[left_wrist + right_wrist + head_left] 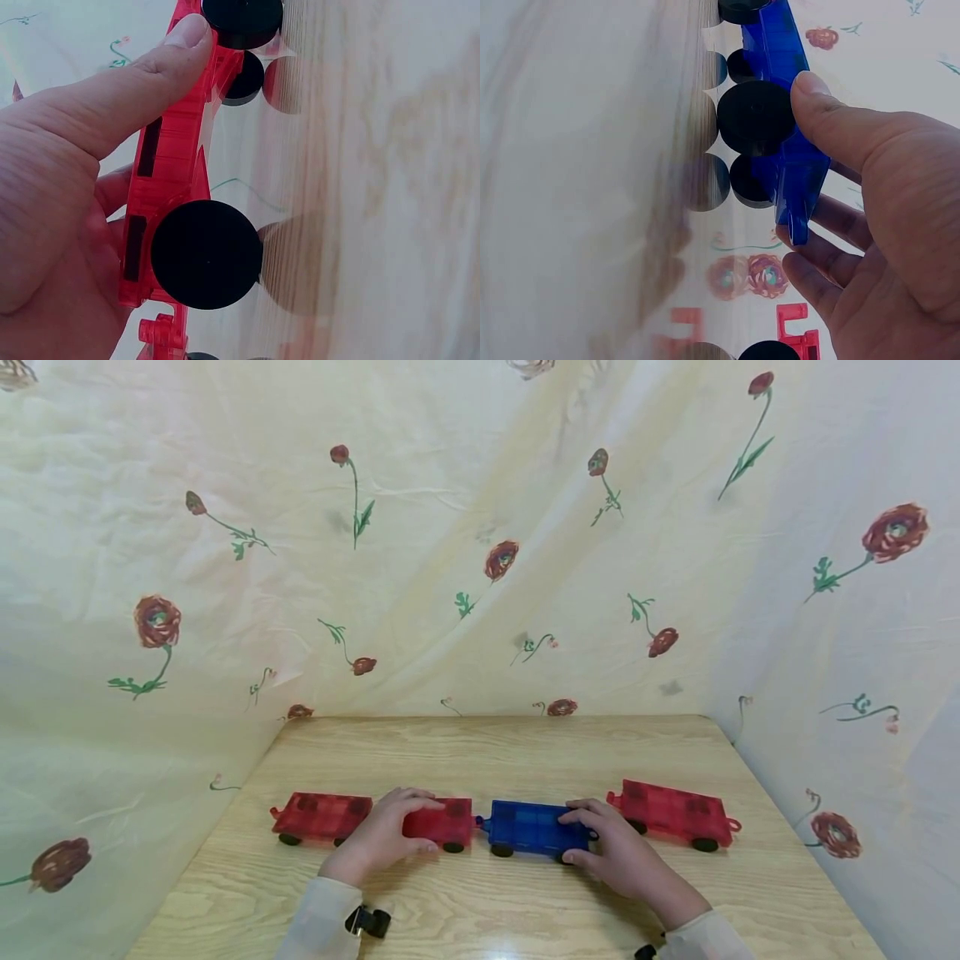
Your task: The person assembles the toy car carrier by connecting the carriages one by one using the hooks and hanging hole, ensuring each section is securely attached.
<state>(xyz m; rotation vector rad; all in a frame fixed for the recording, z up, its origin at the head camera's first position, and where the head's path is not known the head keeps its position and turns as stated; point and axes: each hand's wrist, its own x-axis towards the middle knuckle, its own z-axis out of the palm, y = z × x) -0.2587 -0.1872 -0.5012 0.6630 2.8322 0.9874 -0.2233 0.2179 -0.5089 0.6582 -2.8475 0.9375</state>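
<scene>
A pale wood-grain table fills the near half of the scene, glossy enough to mirror the wheels in both wrist views. Cream cloth printed with red flowers and green stems hangs beyond its far edge and along the left and right sides, creased in places.

Four see-through toy cars stand across the table in a row, dark patches showing through their plastic. From left to right: the left red car, the middle red car, the blue car and the right red car, set slightly farther back and at an angle, apart from the blue one. The middle red and blue cars meet at their couplers; whether these are locked I cannot tell.

The left hand grips the middle red car, thumb on its near side. The right hand pinches the blue car near its right end.
</scene>
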